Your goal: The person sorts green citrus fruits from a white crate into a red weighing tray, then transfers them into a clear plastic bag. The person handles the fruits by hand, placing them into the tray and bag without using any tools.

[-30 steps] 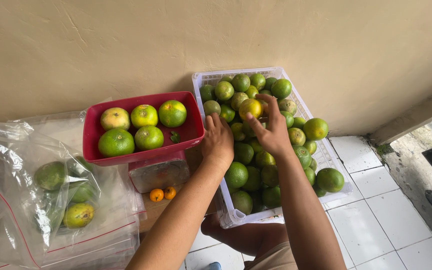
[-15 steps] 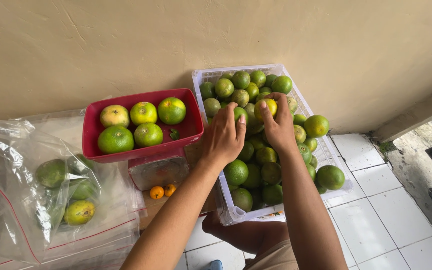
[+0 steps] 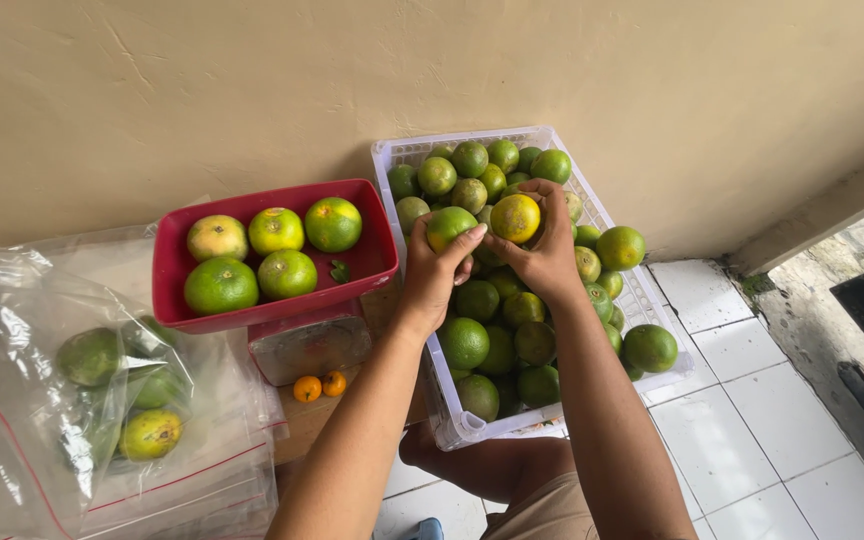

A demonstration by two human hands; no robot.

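Centrally, the left hand point(image 3: 434, 272) grips a round green citrus fruit point(image 3: 449, 226), fingers wrapped around it. Just right, the right hand point(image 3: 544, 252) clasps a round yellow citrus fruit point(image 3: 515, 217) over the white slatted plastic crate point(image 3: 642, 300).

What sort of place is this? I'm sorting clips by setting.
Probably a small fruit seller's spot on a tiled porch. A white crate heaped with green citrus, a red scale tray of fruit and clear bags show it; each hand holds one.
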